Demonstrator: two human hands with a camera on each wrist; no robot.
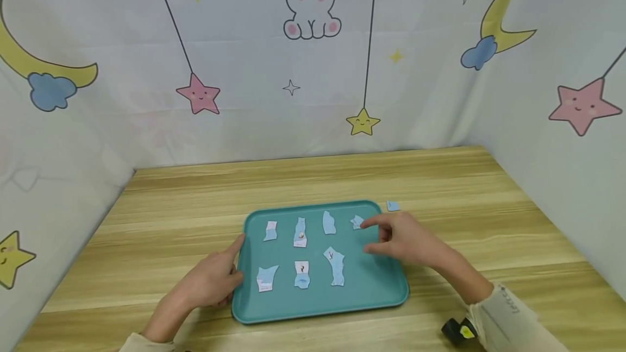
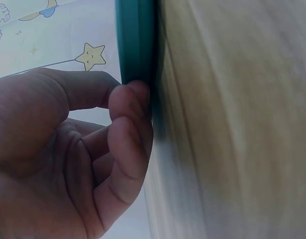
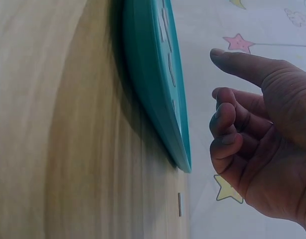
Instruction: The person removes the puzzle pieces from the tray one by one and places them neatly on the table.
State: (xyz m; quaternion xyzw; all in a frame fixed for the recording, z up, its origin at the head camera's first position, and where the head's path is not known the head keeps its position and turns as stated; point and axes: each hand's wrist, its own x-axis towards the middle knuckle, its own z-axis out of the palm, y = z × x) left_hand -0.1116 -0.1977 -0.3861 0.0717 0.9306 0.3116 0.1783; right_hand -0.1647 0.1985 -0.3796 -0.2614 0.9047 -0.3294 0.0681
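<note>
The teal tray lies on the wooden table, bearing several thin, irregular light-blue pieces in two rough rows. My left hand holds the tray's left side, thumb and index finger at the rim. In the left wrist view its other fingers curl beside the tray's edge. My right hand hovers over the tray's right side, thumb and index finger apart, nothing between them. Its index fingertip overlaps a small jagged blue piece in the head view. The right wrist view shows this hand raised above the tray.
One more blue piece lies on the table just beyond the tray's back right corner. White cloth walls with cartoon prints enclose the table at the back and sides. A small black device sits by the right sleeve.
</note>
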